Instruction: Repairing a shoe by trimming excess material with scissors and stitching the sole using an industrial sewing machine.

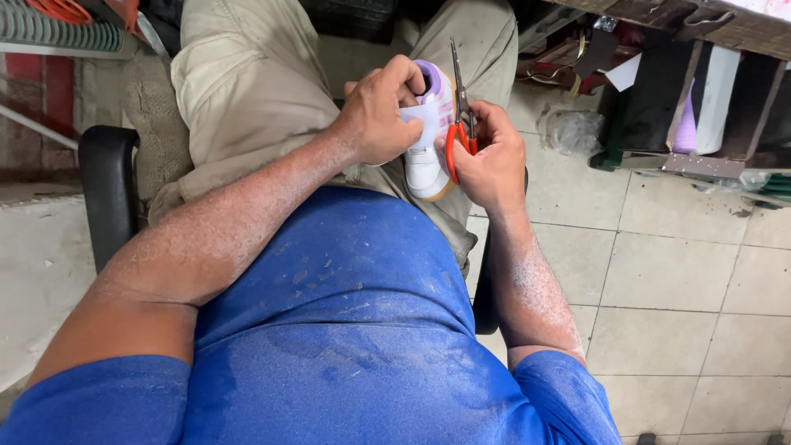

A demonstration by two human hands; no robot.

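Observation:
A small white and lilac shoe point(428, 161) rests on my lap, toe toward me. My left hand point(381, 111) grips it from the left, fingers curled over its upper part and a white piece. My right hand point(493, 156) holds orange-handled scissors point(460, 115) against the shoe's right side, blades pointing up and away. The shoe's far end is partly hidden behind my left fingers.
I sit in a chair with black armrests point(109, 194), wearing a blue shirt and khaki trousers point(247, 91). Beige floor tiles point(676, 280) lie to the right. A cluttered wooden bench with rolls point(713, 95) and a clear plastic bag point(573, 132) stands at the upper right.

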